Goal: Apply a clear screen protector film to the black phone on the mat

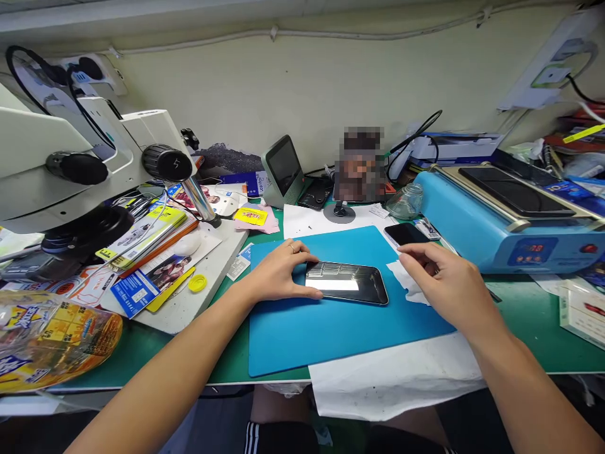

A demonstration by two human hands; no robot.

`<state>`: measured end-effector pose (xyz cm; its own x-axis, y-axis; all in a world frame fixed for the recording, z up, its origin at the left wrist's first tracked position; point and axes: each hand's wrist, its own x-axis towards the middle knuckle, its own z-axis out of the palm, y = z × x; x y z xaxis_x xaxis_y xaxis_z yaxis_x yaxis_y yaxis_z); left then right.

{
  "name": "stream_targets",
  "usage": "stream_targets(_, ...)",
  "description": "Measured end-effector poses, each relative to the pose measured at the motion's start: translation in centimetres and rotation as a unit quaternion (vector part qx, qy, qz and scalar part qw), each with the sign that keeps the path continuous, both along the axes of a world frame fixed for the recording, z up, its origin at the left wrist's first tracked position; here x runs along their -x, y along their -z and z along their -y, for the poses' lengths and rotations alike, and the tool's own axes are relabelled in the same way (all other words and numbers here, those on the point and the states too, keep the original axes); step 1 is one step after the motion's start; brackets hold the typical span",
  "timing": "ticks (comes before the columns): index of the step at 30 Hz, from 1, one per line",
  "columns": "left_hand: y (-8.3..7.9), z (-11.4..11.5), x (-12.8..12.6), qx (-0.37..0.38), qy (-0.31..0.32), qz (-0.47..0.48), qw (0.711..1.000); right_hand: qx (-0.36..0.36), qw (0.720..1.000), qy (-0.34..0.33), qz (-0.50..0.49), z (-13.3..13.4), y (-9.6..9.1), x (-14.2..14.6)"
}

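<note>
At the bottom centre, a creased paper sheet hangs over the edge of the green tabletop; a printed plastic bag lies at lower left. The blue mat fills the middle of the frame, and on it, at the centre, lies the phone, screen up and catching a bright reflection. The left hand holds the phone's left end, thumb at the nearer edge and a finger at the farther one. The right hand is curled right of centre, thumb and fingertips close together; whether they pinch anything, I cannot tell. White tissue lies just beside it, with a second phone beyond. A blue machine at right carries a dark slab, while a microscope occupies the upper left. Farther back stand a glass jar and a small display, before the wall.
</note>
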<state>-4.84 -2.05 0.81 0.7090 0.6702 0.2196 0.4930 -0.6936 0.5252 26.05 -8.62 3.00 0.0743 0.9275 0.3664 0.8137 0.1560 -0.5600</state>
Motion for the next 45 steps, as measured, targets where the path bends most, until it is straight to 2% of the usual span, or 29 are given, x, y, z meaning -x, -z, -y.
stream_targets(5, 0.2, -0.1, 0.1, -0.004, 0.008, 0.004, 1.000, 0.073, 0.993, 0.009, 0.093, 2.5, 1.3, -0.7)
stream_targets(10, 0.1, 0.0, 0.1, -0.009, 0.004, 0.006, 1.000, 0.080, 0.990, 0.034, 0.107, 2.2, 2.0, -0.6)
stream_targets(20, 0.3, -0.1, 0.3, -0.014, 0.004, 0.023, 1.000, 0.107, 0.987, -0.071, 0.099, 1.2, 0.6, 2.4)
stream_targets(24, 0.4, -0.2, 0.3, -0.015, 0.005, 0.032, 0.999, 0.116, 0.982, -0.108, 0.105, 0.2, 0.4, 4.6)
stream_targets(32, 0.9, -0.4, 0.3, -0.025, 0.008, 0.047, 0.999, 0.134, 0.969, -0.182, 0.099, -1.3, 0.3, 11.4)
stream_targets(36, 0.9, -0.3, 0.2, -0.026, 0.013, 0.050, 0.998, 0.140, 0.965, -0.204, 0.093, -1.8, 0.2, 12.8)
stream_targets(40, 0.9, -0.3, 0.2, -0.024, 0.012, 0.053, 0.998, 0.142, 0.965, -0.203, 0.091, -1.8, 0.1, 12.0)
stream_targets(45, 1.0, -0.3, 0.3, -0.020, 0.010, 0.049, 0.999, 0.137, 0.973, -0.160, 0.092, -1.0, 0.1, 7.6)
